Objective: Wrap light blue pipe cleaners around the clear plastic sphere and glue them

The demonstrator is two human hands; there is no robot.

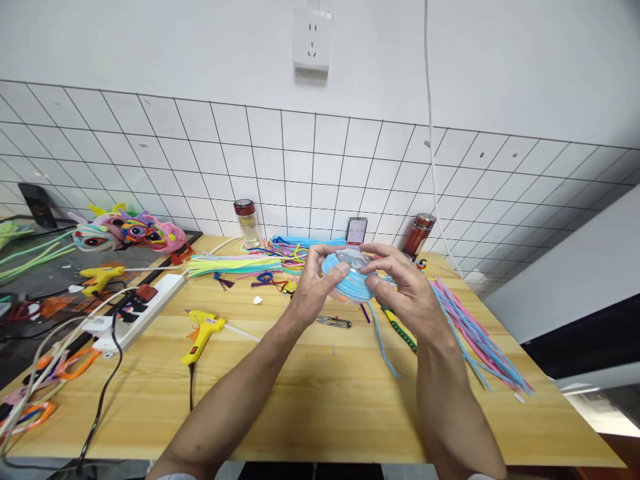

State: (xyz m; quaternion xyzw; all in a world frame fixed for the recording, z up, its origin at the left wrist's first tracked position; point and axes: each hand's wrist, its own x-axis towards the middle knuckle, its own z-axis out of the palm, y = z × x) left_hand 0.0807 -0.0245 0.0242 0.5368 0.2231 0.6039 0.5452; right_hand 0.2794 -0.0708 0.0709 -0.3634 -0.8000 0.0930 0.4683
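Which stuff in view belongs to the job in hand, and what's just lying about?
Likely in the job:
blue coiled disc, held in the left hand, right hand at its edge
blue strand below it, maybe; can't tell if attached

Apparently just lying about, untouched:
yellow glue gun nearer the hands
snips
pink and blue strands
glass bottle
red flask

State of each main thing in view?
Blue coil: raised in left grip, right grip at its edge
Near glue gun: lying, stick in
Far glue gun: lying down
Snips: lying flat
Phone: propped up, screen lit
Bottle: upright, lid on
Thermos: upright, lid on
Power strip: plugs in
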